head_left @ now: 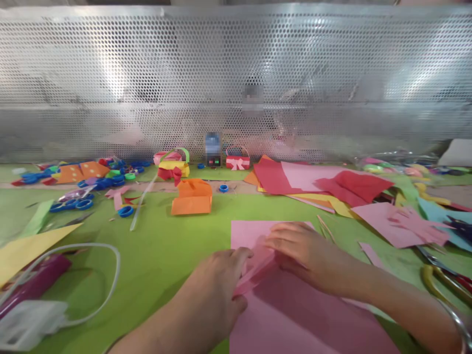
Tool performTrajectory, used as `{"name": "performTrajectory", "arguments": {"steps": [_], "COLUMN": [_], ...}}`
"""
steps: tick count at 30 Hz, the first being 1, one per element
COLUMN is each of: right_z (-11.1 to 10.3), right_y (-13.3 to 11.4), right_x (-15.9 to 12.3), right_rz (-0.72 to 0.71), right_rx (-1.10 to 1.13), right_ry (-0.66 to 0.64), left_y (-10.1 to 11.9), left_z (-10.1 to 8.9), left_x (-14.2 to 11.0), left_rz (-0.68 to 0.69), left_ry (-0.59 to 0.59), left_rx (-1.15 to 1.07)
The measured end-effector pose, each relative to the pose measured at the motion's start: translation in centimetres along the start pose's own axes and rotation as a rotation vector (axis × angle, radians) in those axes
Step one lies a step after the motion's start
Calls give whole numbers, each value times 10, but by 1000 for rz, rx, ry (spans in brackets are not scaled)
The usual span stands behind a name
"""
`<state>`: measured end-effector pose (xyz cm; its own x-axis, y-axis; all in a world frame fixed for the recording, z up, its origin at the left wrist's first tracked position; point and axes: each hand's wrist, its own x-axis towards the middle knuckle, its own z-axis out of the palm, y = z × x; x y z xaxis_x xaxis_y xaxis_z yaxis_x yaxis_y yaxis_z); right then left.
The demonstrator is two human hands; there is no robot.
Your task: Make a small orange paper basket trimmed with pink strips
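Pink sheet (280,327), one, on the green surface (165,290), nearest; its lower edge runs out of view. Folded pink paper (258,275), one, lying over that sheet between the hands; whether a separate piece or a turned-over part of the sheet, cannot be told. Left hand (223,282), curled about the near end of the fold, gripping it. Right hand (309,255), fingers bent over the far end, thumb out of sight; gripping or merely pressing, cannot be told. Handling note, by judgement: square the edges first, pin one end with the left hand, then run the right fingers along the crease in a single firm stroke, keeping the sheet flat and unwrinkled. Obscured: the far end of the fold, under the right fingers. White charger (31,319), at left, partly out of view. Scissors (429,280), yellow-handled, at right, likewise cut off. Orange paper box (191,204), one, beyond the sheet. Coloured paper pile (295,177), lower layers covered. Small display (213,147), at the back, mostly pixelated. Perforated metal screen (236,59), rearmost; shapes behind it blurred.
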<state>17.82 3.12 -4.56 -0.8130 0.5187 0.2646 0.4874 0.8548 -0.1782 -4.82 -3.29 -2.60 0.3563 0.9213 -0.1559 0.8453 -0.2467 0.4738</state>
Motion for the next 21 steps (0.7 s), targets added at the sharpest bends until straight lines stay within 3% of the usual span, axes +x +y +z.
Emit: {"name": "performTrajectory", "arguments": {"steps": [6, 15, 21], "right_z": [14, 11, 12], "right_y": [-3, -6, -23], "right_x": [-3, -9, -6], "right_rz": [44, 103, 40], "right_rx": [-17, -26, -97], "right_ry": [143, 112, 129], "left_y": [-11, 4, 1], "left_z": [6, -8, 1], "left_x": [6, 11, 14], "left_rz": [95, 132, 204], "left_ry": [137, 76, 170], "left_rx": [46, 134, 137]}}
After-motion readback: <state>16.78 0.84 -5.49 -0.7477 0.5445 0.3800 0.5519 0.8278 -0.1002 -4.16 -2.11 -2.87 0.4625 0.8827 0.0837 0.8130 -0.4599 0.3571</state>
